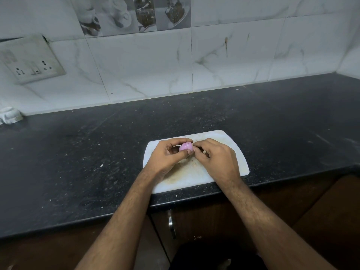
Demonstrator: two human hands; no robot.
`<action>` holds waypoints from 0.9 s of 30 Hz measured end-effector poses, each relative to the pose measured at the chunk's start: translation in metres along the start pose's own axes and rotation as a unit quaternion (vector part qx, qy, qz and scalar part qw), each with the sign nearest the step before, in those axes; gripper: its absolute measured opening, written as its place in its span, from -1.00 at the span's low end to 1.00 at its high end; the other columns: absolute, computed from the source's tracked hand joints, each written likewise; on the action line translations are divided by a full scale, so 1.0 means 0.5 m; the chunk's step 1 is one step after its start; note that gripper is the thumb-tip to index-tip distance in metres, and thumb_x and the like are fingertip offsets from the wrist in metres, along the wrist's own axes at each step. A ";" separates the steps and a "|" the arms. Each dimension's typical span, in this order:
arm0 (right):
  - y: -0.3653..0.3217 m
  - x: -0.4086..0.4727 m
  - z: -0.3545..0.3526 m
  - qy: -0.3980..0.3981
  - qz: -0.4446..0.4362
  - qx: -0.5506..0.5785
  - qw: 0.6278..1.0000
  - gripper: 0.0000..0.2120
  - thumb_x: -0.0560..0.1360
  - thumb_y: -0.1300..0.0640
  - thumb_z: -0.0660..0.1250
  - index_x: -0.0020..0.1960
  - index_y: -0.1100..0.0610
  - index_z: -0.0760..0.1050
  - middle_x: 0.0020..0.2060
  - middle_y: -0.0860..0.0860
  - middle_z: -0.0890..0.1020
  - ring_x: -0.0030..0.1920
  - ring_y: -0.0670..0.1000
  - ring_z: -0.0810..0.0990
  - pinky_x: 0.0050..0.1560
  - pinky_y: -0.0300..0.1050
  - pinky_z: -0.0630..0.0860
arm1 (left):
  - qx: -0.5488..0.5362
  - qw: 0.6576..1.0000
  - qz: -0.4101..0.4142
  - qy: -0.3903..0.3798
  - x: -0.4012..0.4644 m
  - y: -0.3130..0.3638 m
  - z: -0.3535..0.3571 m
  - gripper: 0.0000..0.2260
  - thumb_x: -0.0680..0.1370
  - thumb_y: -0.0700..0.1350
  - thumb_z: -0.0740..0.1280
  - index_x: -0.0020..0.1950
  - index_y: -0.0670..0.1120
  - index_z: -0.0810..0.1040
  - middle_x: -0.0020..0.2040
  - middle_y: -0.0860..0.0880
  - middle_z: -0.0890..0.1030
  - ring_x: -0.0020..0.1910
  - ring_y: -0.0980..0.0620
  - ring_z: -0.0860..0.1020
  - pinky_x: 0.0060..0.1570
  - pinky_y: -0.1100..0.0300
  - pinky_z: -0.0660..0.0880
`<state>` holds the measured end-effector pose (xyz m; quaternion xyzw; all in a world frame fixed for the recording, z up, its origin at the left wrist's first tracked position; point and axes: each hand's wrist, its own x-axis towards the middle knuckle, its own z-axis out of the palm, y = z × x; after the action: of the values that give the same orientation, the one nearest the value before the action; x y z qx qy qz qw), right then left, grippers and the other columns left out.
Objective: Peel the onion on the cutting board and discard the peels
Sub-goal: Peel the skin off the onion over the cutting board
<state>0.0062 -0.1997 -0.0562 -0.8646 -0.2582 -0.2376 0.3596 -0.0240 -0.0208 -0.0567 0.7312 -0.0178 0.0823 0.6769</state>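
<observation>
Nearest the camera, a cabinet handle [171, 224] is showing under the front edge of the dark worktop [78, 152], between the person's two forearms. Just beyond that edge, the white board [229, 152] is lying close to the front, its middle stained with brownish residue. Both hands are working above the board's far half, holding the onion [186, 147] between them. The left hand [167, 154] is curling round the onion, thumb under it and fingers over the top, so its grip is grasping the bulb. The right hand [216, 156] is meeting the onion's right side with pinched fingertips; its grip appears to be nipping at the skin there, though a peel is too small to make out. The onion is small, pale purple and glossy, so it is probably near bare already and the step in hand is likely stripping the last layers. It should be light and firm but slick once the dry skin is off, so cradling it in the palm side of the fingers is wise, while the nails are taking any loose edge at the root or tip end. The thin skin is likely to tear into scraps. No bin is in view. Farther back, near the far left corner, a small white dish [10, 114] is sitting against the tiled wall [233, 55], with a socket plate [31, 59] above.
</observation>
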 end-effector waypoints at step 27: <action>-0.008 0.006 -0.003 -0.064 0.028 -0.020 0.997 -0.76 0.60 -0.11 0.28 0.09 0.05 0.54 -0.05 -0.14 0.61 -0.17 -0.04 0.59 -0.12 0.02 0.58 | -0.031 0.999 0.005 -0.005 0.000 -0.001 -0.001 -0.69 0.44 -0.26 0.55 0.18 -0.21 0.69 0.10 -0.29 0.72 0.08 -0.17 0.69 0.28 -0.20 0.60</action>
<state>0.0056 -0.1977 -0.0515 -0.8920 -0.2517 -0.1769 0.3311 -0.0241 -0.0205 -0.0572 0.7101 -0.0279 0.0815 0.6988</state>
